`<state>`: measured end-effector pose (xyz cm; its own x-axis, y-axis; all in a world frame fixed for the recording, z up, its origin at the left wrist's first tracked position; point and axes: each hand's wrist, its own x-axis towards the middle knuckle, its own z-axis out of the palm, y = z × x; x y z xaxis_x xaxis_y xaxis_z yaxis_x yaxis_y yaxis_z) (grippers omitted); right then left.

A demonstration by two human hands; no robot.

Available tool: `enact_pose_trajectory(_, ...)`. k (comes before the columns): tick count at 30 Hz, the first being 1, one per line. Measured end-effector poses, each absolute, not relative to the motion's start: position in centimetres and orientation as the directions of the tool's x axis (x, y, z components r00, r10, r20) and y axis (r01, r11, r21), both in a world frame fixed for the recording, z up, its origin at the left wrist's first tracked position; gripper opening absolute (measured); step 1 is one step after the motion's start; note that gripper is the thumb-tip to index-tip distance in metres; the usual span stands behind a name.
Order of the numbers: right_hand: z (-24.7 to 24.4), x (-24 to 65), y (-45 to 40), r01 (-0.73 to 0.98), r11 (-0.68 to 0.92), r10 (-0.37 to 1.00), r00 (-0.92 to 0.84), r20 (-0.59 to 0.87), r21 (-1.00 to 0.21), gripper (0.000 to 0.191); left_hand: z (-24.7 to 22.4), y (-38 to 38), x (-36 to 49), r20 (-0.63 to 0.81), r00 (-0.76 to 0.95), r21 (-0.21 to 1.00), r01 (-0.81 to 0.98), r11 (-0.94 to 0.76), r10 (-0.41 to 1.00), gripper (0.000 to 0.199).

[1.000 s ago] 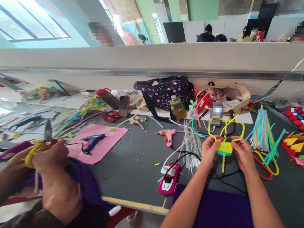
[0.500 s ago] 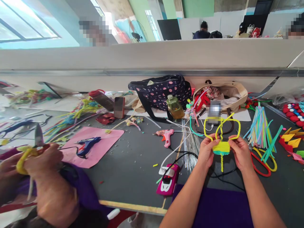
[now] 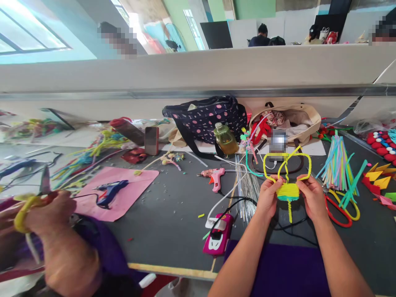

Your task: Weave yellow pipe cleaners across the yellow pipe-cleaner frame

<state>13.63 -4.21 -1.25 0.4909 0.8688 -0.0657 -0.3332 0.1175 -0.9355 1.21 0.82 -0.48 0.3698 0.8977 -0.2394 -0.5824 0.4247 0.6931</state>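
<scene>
Between my two hands is a yellow pipe-cleaner figure (image 3: 288, 191), with a flat wound body, a teal band along its bottom and a twisted stem below. Two big yellow loops rise from its top around a twisted middle strand. My left hand (image 3: 269, 194) pinches the body's left side, where a loop comes down. On the opposite side, the fingers of my right hand (image 3: 310, 193) close on the body's edge and the right loop. Just beyond my right hand lie red-and-yellow-handled scissors (image 3: 339, 216), partly hidden by it.
A co-worker's hands (image 3: 46, 210) hold scissors at left. A pink glue gun (image 3: 215, 178), magenta power strip (image 3: 218, 234), metal wires (image 3: 247, 189) and pastel pipe cleaners (image 3: 335, 165) surround me. Behind stand a dark patterned bag (image 3: 210, 117), a bottle (image 3: 227, 139) and a beige bag (image 3: 311, 119).
The yellow loops have drawn slightly closer together at the top, while both my hands keep their grip. The co-worker's hands and scissors have shifted a little left and down.
</scene>
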Motion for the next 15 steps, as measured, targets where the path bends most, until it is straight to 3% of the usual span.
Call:
enact_pose_trajectory(8, -1.18, 13.54, -4.38, -0.318, 0.07, 0.911, 0.407, -0.069, -0.946, 0.023, -0.63, 0.91, 1.28, -0.237, 0.311, 0.723, -0.576, 0.381, 0.92, 0.028)
enact_pose_trajectory(15, -1.23, 13.66, -4.46, -0.104, 0.054, 0.909, 0.417, 0.006, -0.993, 0.021, -0.98, 1.03, 1.15, -0.255, 0.286, 0.75, -0.544, 0.376, 0.924, 0.032)
